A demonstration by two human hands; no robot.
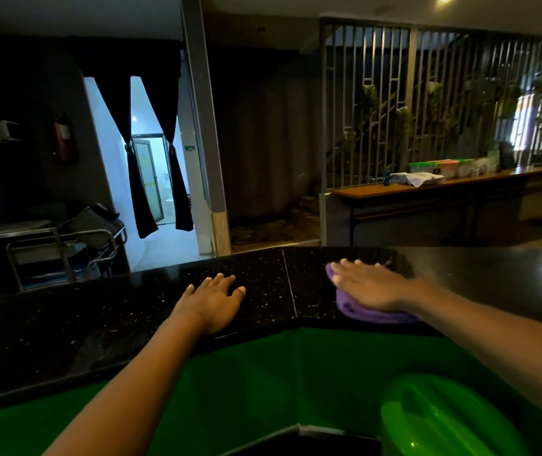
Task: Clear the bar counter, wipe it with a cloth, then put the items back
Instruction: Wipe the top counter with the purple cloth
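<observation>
Black speckled bench (263,301) runs across mid-frame w/ a seam (291,291) btwn the hands; its near edge is bordered by a green panel (263,373), far edge by open floor. Left hand (212,301) is laid flat, fingers straight, nothing held. Right hand (366,284) is pressed flat, fingers straight, on a crumpled purple cloth (368,312) at centre-right, near the front edge. Green tub (443,419) is seen lower right.

The black counter (98,317) lies open left of the seam; only the purple cloth (361,312) sits rightward.
</observation>
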